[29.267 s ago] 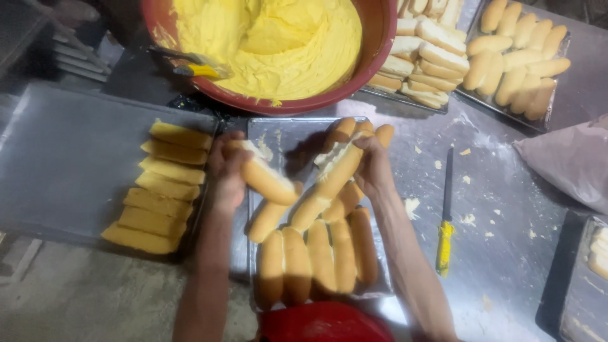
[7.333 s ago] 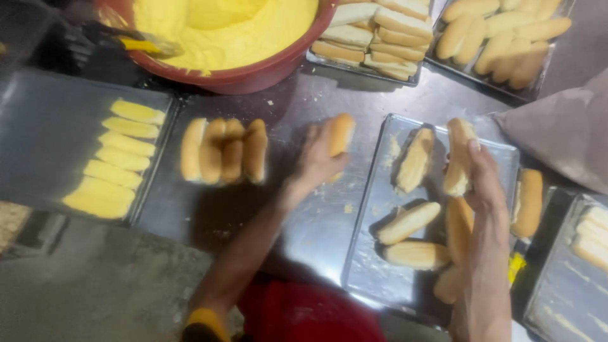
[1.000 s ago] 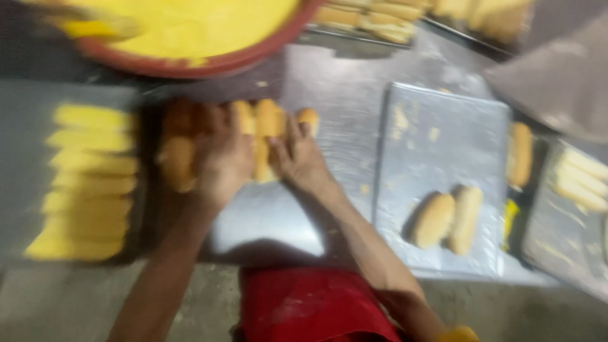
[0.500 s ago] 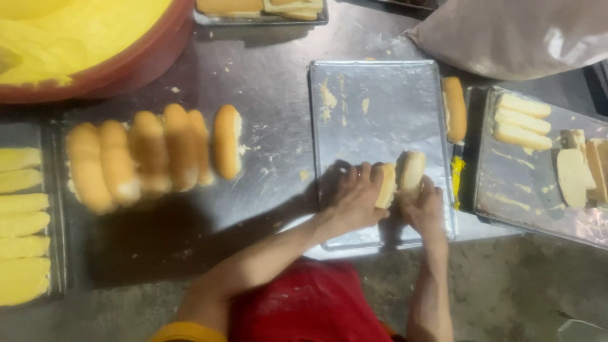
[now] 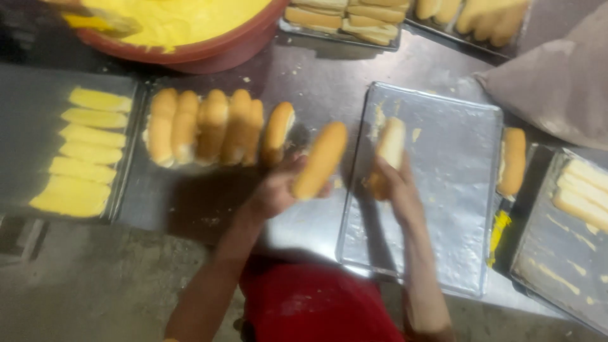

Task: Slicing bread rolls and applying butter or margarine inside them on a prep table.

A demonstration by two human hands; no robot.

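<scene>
Buns: left hand (image 5: 278,190) fingers grip one (image 5: 321,159), right hand (image 5: 387,183) fingers another (image 5: 389,147).

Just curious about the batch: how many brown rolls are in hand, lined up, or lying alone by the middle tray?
Held rolls, one each in left hand and right hand: 2
Row of rolls: 6
Lone roll beside the middle tray: 1
Total: 9
</scene>
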